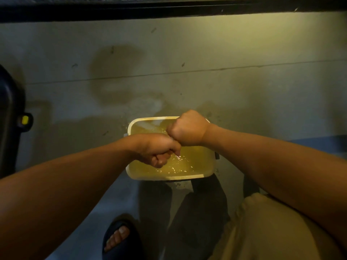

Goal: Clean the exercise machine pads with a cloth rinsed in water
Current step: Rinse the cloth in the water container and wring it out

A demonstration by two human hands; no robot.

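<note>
The cloth itself cannot be made out: if it is there, it is hidden inside the two fists, which meet knuckle to knuckle above a tub of water. The left hand (159, 150) is clenched tight, palm side turned toward the camera, its curled fingers (161, 160) just over the rippling surface. The right hand (187, 128) is likewise clenched, the back of it facing up, pressed against the left at the thumb side. What either fist encloses cannot be told from this view.

Below them sits the tub (169, 177), a pale rectangular plastic basin with rounded corners, filled nearly to the rim with yellowish water (195, 158). Small bright glints and ripples show on the water just beneath the left fist. The tub stands on a concrete floor (244, 53), and dark wet patches (116, 72) spread over the floor beyond the tub and to its left. A thin seam runs across the floor farther out, and a dark band lies along the top edge of the view.

At the left edge stands part of a black machine (9, 119) with a small yellow tab (25, 120) on its side. Near the bottom a foot in a dark sandal (116, 239) rests on the floor, and beige shorts (262, 231) fill the lower right beneath the right forearm.
</note>
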